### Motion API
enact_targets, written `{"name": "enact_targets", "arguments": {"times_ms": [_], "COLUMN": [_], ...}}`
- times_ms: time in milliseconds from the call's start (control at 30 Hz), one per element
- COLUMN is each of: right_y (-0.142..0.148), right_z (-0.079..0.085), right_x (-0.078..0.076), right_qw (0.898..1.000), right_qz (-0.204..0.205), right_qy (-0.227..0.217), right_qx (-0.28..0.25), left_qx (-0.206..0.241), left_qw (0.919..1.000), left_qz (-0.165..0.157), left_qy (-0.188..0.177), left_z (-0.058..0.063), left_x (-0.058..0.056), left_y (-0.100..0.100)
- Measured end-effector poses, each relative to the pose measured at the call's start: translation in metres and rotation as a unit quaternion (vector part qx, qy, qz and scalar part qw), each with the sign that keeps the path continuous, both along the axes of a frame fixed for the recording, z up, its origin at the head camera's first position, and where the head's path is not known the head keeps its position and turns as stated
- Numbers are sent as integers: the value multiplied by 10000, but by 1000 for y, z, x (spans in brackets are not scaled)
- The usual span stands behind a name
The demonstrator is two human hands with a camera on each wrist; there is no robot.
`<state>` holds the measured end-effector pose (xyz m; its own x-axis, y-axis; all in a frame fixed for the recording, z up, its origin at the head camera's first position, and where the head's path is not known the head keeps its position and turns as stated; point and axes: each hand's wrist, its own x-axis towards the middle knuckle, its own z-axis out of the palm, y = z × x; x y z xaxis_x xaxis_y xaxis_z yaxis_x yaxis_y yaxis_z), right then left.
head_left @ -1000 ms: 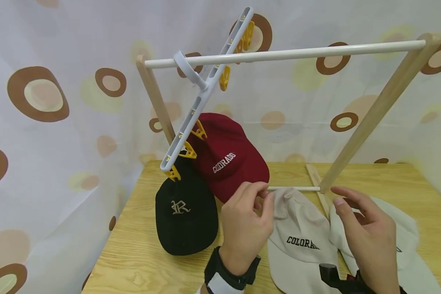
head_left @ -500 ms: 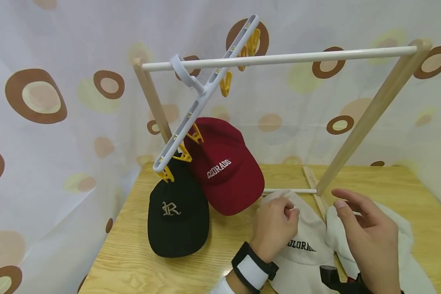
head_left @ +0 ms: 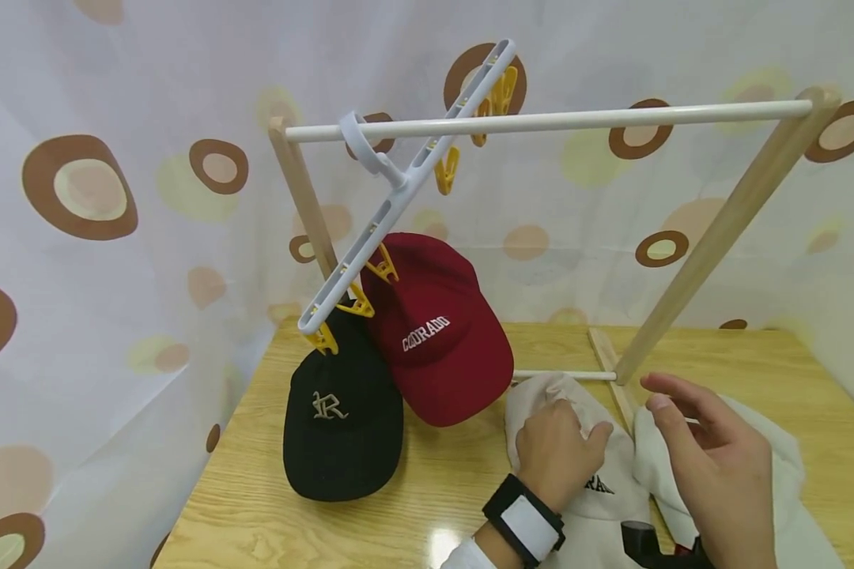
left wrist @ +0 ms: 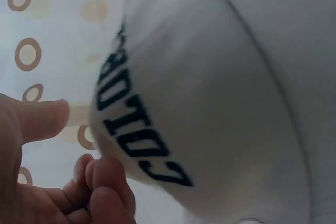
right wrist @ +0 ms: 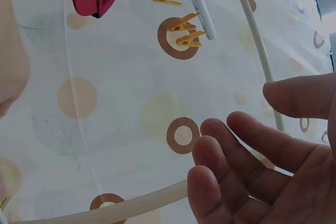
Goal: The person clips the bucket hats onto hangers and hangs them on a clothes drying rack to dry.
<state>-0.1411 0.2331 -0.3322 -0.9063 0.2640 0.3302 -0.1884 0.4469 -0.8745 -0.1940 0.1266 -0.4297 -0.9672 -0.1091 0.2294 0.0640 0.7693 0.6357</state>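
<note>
My left hand (head_left: 558, 450) is over the crown of a beige baseball cap (head_left: 605, 525), covering part of its dark lettering. In the left wrist view the thumb stands apart from the loosely bent fingers (left wrist: 110, 192), which are right by the cap's lettered front (left wrist: 210, 103). My right hand (head_left: 726, 466) hovers over a white cap (head_left: 761, 435) with thumb and fingers apart, holding nothing. A black cap (head_left: 341, 419) and a dark red cap (head_left: 448, 348) hang from yellow clips (head_left: 383, 265) on a white clip hanger (head_left: 398, 186).
The hanger hooks over the white rail (head_left: 555, 121) of a wooden rack (head_left: 726, 229), which stands on a wood-grain table (head_left: 256, 474). More yellow clips (head_left: 447, 170) dangle from its far half. A patterned curtain (head_left: 185, 79) closes off the back and left.
My left hand has moved right and down, from beside the red cap to over the beige cap. The right hand stays nearly still over the white cap.
</note>
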Motion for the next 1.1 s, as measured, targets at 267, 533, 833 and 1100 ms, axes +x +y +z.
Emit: {"name": "enact_targets", "arguments": {"times_ms": [267, 533, 833, 1100], "right_y": [-6, -12, -11, -10], "right_z": [-2, -7, -10, -9], "right_x": [12, 26, 25, 19], "right_qw": [9998, 9995, 9990, 9990], "right_qz": [-182, -262, -229, -130], "right_qy": [38, -165, -86, 110], "right_qx": [-26, 117, 364, 404], "left_qx": [-270, -434, 16, 49], "left_qw": [9991, 9990, 9984, 9966], "left_qz": [275, -146, -327, -407], "left_qy": [-152, 5, -469, -713], "left_z": [-18, -24, -24, -22], "left_x": [10, 31, 38, 33], "left_y": [-8, -25, -36, -38]}}
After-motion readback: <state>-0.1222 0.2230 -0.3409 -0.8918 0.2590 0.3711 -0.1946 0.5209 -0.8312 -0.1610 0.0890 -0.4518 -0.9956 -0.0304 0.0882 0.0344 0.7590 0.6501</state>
